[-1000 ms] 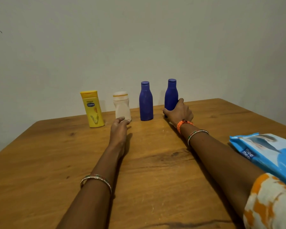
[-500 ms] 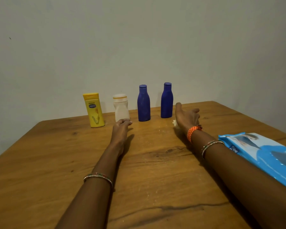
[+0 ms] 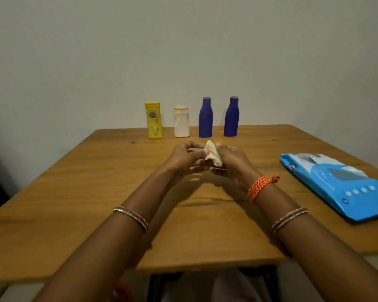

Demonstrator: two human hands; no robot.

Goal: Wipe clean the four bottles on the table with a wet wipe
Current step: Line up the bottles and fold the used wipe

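Both forearms reach forward and converge, so the left hand (image 3: 184, 156) and the right hand (image 3: 231, 159) meet at the middle, raised a little. The fingers of each hand are curled inward, pinching a crumpled wet wipe (image 3: 213, 155) held between them. Bangles circle both forearms, and an orange braided band sits at the right wrist.

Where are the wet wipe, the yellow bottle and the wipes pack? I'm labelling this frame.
wet wipe (image 3: 213, 154), head view, crumpled middle.
yellow bottle (image 3: 154, 123), head view, front label.
wipes pack (image 3: 340, 184), head view, blue top face.
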